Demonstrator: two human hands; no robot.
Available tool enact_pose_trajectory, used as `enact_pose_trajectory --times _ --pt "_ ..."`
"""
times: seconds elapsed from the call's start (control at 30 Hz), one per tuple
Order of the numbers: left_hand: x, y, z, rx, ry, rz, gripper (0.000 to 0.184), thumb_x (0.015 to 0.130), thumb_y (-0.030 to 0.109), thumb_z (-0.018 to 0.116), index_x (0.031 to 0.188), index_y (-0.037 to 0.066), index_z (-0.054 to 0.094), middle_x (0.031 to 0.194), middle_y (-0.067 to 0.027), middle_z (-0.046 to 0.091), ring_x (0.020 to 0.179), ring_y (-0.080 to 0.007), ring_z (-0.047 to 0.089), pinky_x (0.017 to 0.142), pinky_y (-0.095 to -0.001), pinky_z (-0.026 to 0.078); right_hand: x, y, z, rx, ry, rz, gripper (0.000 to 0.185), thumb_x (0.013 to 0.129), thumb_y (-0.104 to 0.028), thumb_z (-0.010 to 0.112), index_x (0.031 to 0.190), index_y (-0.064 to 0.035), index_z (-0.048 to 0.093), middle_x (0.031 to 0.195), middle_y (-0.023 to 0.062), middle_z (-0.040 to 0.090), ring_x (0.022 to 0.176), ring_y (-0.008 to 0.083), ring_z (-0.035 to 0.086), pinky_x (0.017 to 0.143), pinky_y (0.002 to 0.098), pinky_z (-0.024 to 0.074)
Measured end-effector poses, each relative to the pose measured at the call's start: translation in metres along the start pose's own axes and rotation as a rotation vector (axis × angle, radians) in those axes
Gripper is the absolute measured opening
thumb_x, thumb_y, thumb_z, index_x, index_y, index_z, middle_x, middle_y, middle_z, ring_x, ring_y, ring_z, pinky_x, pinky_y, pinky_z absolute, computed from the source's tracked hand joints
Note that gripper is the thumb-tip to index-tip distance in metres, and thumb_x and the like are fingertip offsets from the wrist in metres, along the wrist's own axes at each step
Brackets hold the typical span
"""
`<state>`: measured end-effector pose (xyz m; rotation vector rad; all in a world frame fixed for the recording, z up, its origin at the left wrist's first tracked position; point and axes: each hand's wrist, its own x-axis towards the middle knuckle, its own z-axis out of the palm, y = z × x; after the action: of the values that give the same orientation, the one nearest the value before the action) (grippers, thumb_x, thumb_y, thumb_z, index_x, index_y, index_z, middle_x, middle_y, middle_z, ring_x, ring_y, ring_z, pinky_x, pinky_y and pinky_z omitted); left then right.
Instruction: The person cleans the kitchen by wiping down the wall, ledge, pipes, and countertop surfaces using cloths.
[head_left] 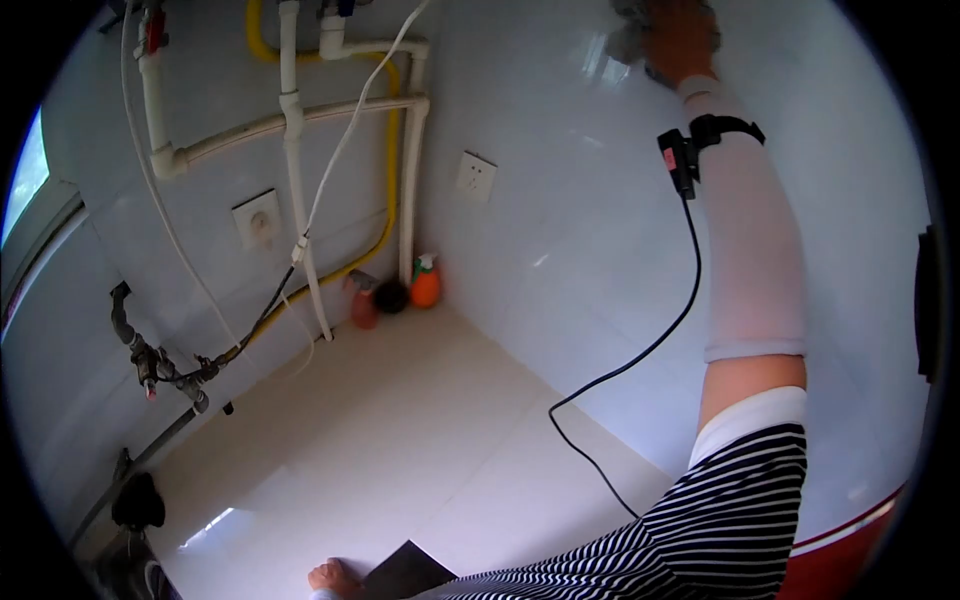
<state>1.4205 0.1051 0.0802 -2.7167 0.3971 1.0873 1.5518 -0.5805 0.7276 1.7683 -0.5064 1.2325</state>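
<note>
High on the glossy right-hand wall, my right hand (682, 42) presses a grey cloth (630, 32) against the surface. Its fingers are bent over the cloth and partly blurred. A pale sleeve cover runs up that forearm, with a black strapped device (680, 162) near the wrist and a black cable hanging from it. At the bottom edge, my left hand (333, 576) rests low over the pale countertop (400, 430), fingers curled in. Whatever it may hold is hidden. Beside it lies a dark flat panel (410, 572), cut off by my striped clothing.
In the far corner stand an orange spray bottle (426, 284), a reddish spray bottle (363, 304) and a dark round object (391, 296). White pipes (292, 150) and a yellow hose (393, 170) line the left wall. Metal valves (160, 365) stick out there. A socket (477, 177) sits on the right wall.
</note>
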Motion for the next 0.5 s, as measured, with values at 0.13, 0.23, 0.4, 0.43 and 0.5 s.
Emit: enact_pose_trajectory --times 0.13,0.23,0.4,0.43,0.5 --pt "0.009 -0.001 0.007 -0.016 -0.08 -0.036 0.084 0.06 0.067 0.078 0.112 0.002 0.063 0.106 -0.0131 0.07 0.101 -0.0278 0.068 0.087 -0.0361 0.053 -0.007 -0.062 0.039 0.096 -0.09 -0.054 0.052 0.084 -0.024 0.058 0.132 -0.0053 0.054 0.145 0.0162 0.042 0.14 0.0392 0.028 0.115 0.055 0.0187" --pt "0.01 -0.002 0.014 -0.023 -0.098 -0.061 0.083 0.061 0.065 0.077 0.113 0.003 0.061 0.108 -0.0139 0.069 0.103 -0.0286 0.067 0.087 -0.0369 0.052 -0.023 -0.12 0.055 0.283 -0.145 -0.079 0.056 0.084 -0.026 0.059 0.138 -0.0101 0.051 0.147 0.0153 0.041 0.142 0.039 0.024 0.116 0.0538 0.0171" --pt "0.005 0.001 0.004 -0.015 -0.08 -0.096 0.086 0.063 0.065 0.076 0.12 0.004 0.055 0.107 -0.0121 0.07 0.102 -0.0263 0.067 0.086 -0.0372 0.052 -0.077 -0.211 0.095 0.103 -0.248 -0.262 0.052 0.088 -0.012 0.054 0.139 -0.014 0.048 0.146 0.0051 0.043 0.139 0.0268 0.032 0.112 0.052 0.0216" --pt "0.005 0.002 0.005 -0.01 -0.076 -0.095 0.086 0.063 0.066 0.076 0.12 0.004 0.056 0.108 -0.0119 0.069 0.103 -0.0261 0.067 0.086 -0.0369 0.052 -0.087 -0.22 0.1 0.118 -0.246 -0.259 0.052 0.088 -0.012 0.054 0.139 -0.014 0.048 0.146 0.0051 0.043 0.139 0.0268 0.032 0.112 0.052 0.0216" --pt "0.011 -0.001 0.011 -0.005 -0.074 -0.097 0.086 0.063 0.067 0.075 0.119 0.004 0.056 0.108 -0.0117 0.069 0.103 -0.0259 0.067 0.086 -0.0366 0.052 -0.11 -0.226 0.097 0.165 -0.255 -0.331 0.047 0.09 -0.016 0.055 0.136 -0.0133 0.052 0.143 0.0065 0.044 0.139 0.0271 0.03 0.114 0.0531 0.0197"
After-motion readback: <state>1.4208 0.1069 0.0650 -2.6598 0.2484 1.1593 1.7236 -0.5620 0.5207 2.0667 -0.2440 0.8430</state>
